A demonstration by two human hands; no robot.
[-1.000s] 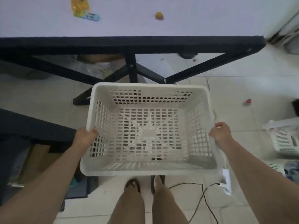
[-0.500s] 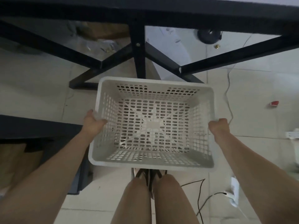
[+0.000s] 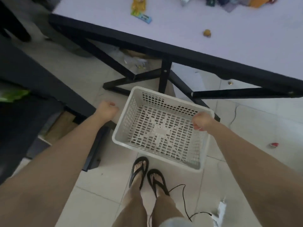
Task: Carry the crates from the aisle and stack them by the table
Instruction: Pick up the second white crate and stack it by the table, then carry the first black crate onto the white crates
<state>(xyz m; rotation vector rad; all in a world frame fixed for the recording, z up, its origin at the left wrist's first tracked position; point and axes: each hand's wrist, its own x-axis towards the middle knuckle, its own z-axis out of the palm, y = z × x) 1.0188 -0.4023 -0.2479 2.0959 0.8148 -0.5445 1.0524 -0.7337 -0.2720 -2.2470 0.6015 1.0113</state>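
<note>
A white perforated plastic crate (image 3: 157, 128) sits low on the tiled floor, right in front of the black legs (image 3: 164, 76) of the white-topped table (image 3: 180, 22). It is empty and turned at an angle to the table edge. My right hand (image 3: 202, 121) is closed over the crate's right rim. Beside the crate's left wall, my left hand (image 3: 107, 109) is off it with a small gap. Its fingers are loosely curled and hold nothing.
My feet in black flip-flops (image 3: 147, 174) stand just behind the crate. A black cable (image 3: 183, 200) and a white power strip (image 3: 221, 208) lie on the floor at lower right, and a small red object (image 3: 273, 145) farther right. Dark furniture (image 3: 41, 82) lies to the left. Wrappers (image 3: 141, 12) lie on the table.
The crate has gone down from waist height to the floor by the table legs. My left hand has let go of its left rim, and the view has swung left.
</note>
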